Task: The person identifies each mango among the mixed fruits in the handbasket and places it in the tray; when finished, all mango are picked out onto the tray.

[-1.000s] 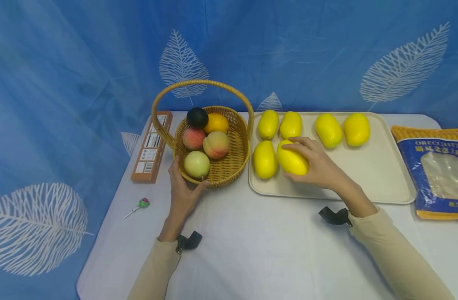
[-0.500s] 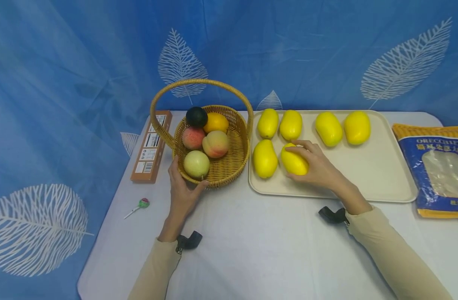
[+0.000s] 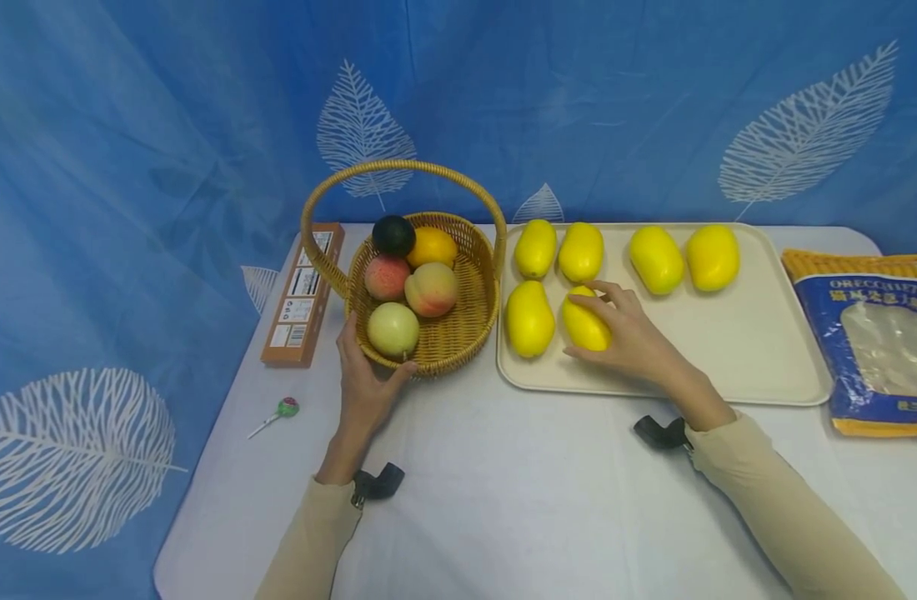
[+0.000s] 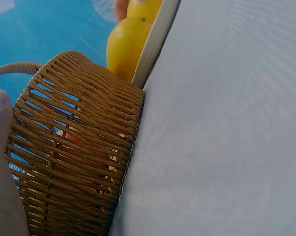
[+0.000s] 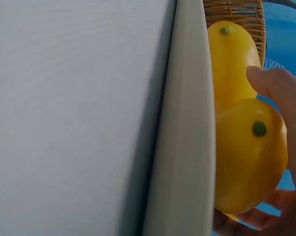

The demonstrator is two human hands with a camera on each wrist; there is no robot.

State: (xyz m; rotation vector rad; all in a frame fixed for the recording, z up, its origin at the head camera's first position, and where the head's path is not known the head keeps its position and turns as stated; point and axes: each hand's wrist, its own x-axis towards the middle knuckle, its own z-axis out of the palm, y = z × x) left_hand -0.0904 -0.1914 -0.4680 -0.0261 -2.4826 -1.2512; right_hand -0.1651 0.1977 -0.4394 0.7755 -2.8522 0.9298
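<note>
In the head view, my left hand (image 3: 367,392) holds the near left side of a wicker basket (image 3: 469,304), its thumb at the rim. The basket holds two peaches (image 3: 432,289), a pale green round fruit (image 3: 393,329), an orange-yellow fruit (image 3: 433,247) and a dark green fruit (image 3: 393,235). Woven wall (image 4: 79,147) fills much of the left wrist view. My right hand (image 3: 631,333) grips a yellow mango (image 3: 584,323) low over the cream tray (image 3: 766,350), fingers at its far side and thumb at its near side. Its green stem end (image 5: 259,129) shows in the right wrist view.
Several more mangoes stand on the tray, one (image 3: 529,319) just left of the gripped one. Right of the tray lies a blue and orange pasta bag (image 3: 879,342). A flat brown box (image 3: 303,296) and a lollipop (image 3: 288,407) lie left of the basket.
The gripped mango has turned and come down slightly, with its far end swung away from the mangoes behind. My right hand shifted a little with it; my left hand stayed at the basket.
</note>
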